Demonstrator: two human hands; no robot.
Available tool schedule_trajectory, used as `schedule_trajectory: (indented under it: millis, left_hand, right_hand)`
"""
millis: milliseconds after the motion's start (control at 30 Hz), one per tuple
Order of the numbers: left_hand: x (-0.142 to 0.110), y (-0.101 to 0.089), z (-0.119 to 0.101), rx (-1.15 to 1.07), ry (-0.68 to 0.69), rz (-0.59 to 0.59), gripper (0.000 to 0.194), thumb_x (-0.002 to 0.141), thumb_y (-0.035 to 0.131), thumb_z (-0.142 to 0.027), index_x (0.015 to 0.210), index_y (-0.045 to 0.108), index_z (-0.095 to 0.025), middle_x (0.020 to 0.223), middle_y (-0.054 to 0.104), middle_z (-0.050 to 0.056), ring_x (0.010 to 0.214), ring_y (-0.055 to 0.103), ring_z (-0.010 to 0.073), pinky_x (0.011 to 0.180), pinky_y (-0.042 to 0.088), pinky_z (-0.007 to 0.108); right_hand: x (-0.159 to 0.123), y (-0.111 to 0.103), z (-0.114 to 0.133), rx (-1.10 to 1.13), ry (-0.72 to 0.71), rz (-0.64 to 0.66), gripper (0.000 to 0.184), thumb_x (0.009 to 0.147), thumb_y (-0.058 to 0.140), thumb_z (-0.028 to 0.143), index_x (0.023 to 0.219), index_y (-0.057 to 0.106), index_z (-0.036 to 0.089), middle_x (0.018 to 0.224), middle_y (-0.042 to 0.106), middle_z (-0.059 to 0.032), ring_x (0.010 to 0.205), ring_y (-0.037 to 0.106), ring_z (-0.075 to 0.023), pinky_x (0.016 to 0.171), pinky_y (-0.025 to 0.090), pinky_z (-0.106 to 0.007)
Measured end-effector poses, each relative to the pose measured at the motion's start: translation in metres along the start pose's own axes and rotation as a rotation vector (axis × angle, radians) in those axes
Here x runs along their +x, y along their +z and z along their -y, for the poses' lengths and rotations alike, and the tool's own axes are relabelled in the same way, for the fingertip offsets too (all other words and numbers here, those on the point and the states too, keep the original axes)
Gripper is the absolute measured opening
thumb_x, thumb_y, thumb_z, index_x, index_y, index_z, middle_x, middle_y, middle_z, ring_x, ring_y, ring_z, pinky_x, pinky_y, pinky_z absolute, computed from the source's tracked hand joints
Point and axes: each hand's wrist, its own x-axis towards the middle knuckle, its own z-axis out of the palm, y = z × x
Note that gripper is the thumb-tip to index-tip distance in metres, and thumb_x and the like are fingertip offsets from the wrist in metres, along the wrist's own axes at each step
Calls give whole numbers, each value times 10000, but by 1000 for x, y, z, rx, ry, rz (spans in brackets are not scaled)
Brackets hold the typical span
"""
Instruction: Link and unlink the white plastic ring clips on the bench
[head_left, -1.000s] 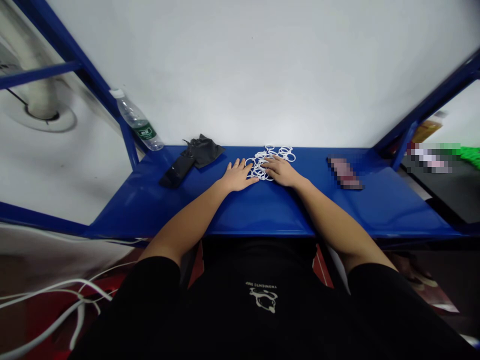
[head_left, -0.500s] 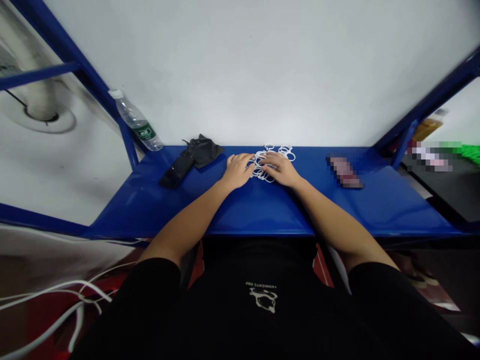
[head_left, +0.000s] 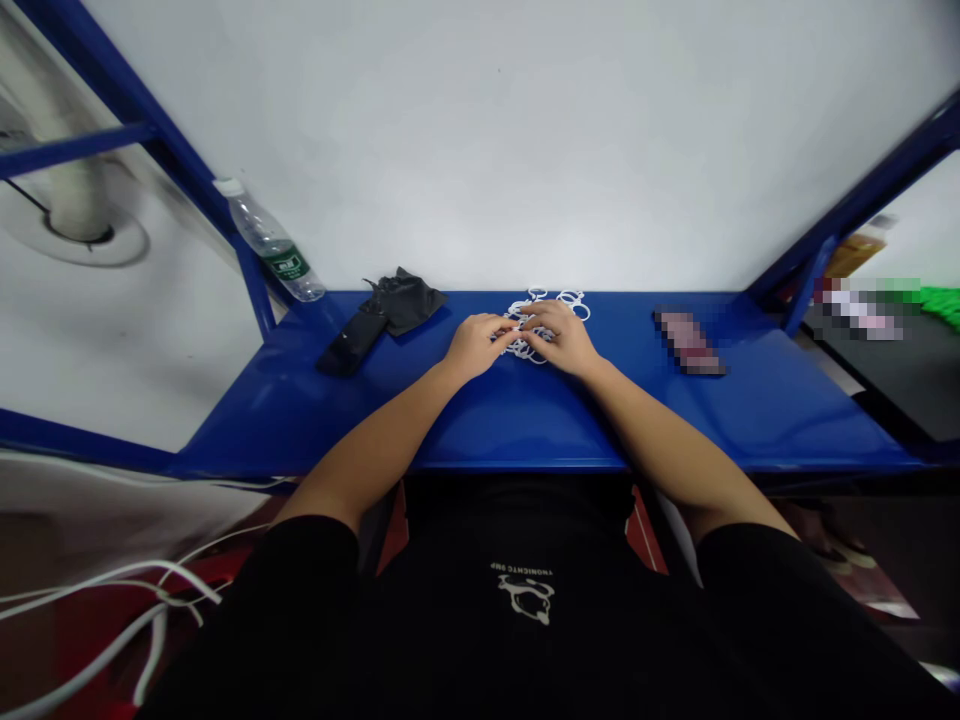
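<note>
White rings (head_left: 523, 348), several, at one left hand (head_left: 474, 345); one right hand (head_left: 568, 338)

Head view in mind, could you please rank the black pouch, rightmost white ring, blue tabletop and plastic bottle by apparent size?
1. Blue tabletop, by far
2. Plastic bottle
3. Black pouch, more compact
4. Rightmost white ring, clearly smallest

On my left I see a clear bottle (head_left: 274, 243) with a green label, tilted beside the blue frame (head_left: 187, 170), and a black phone (head_left: 351, 342) against a crumpled dark pouch (head_left: 409, 303); on my right, a pixelated pinkish object (head_left: 688, 342); low left, white cables (head_left: 112, 572)
</note>
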Motion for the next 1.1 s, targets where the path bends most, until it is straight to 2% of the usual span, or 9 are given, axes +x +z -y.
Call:
schedule_trajectory:
  millis: [100, 200, 300, 400, 500, 833, 1000, 1100]
  left_hand:
    - [0, 2, 3, -11, -3, -32, 176, 1061, 763, -393, 1076, 864, -249, 1116, 867, 74, 1032, 793, 249, 1033, 588, 425]
    - [1, 5, 8, -15, -1, -82, 172, 1028, 813, -425, 1012, 877, -266, 1061, 877, 54, 999, 811, 247, 1009, 607, 415]
    - [0, 9, 14, -48, 48, -118, 114, 984, 868, -376, 989, 891, -264, 1026, 881, 49, 971, 832, 246, 948, 632, 380]
    - [0, 11, 17, -93, 111, -115, 88, 994, 851, -301, 1062, 898, -274, 1094, 882, 47, 1019, 846, 242, 943, 647, 356]
    - [-1, 10, 16, -114, 140, -106, 126, 1025, 801, -258, 1108, 893, -279, 1131, 879, 44, 1051, 847, 235, 957, 652, 348]
    - [-2, 0, 9, -122, 133, -40, 116, 1034, 760, -238, 1051, 876, -238, 1064, 878, 48, 970, 837, 220, 881, 632, 324]
    - [-2, -4, 6, -102, 142, 1, 127, 1038, 736, -247, 1020, 860, -226, 995, 865, 49, 895, 812, 205, 844, 618, 317]
    - [0, -6, 6, -74, 169, -16, 117, 1017, 725, -221, 982, 836, -218, 950, 844, 43, 878, 785, 202, 860, 607, 329]
  right_hand:
    - [-1, -1, 1, -17, -19, -37, 292, 1085, 592, 488, 1087, 786, 270, 1379, 787, -126, 1291, 702, -340, 1169, 503, -582]
    - [-1, 0, 0, 18, -82, -23, 281, 1111, 571, 467, 1129, 770, 269, 1224, 824, -108, 1183, 734, -306, 1085, 545, -524]
    - [-2, 2, -2, 44, -126, -31, 249, 1121, 576, 423, 1091, 759, 258, 1054, 830, -89, 1010, 745, -276, 963, 573, -474]
    - [-2, 2, -2, 38, -129, -69, 221, 1121, 589, 385, 1046, 746, 248, 995, 816, -85, 931, 727, -260, 902, 569, -448]
    - [-3, 1, 0, 44, -117, -71, 211, 1120, 588, 366, 1024, 731, 244, 974, 799, -82, 896, 708, -248, 870, 562, -429]
    - [-4, 0, 4, 81, -103, -16, 186, 1098, 567, 339, 1003, 689, 236, 954, 770, -78, 859, 676, -233, 817, 540, -397]
    - [-5, 1, 3, 80, -100, 3, 210, 1101, 550, 347, 990, 690, 237, 942, 761, -75, 853, 665, -230, 814, 537, -390]
    - [-4, 3, 2, 76, -84, 14, 220, 1101, 555, 355, 1011, 714, 232, 955, 773, -79, 869, 681, -239, 841, 549, -399]
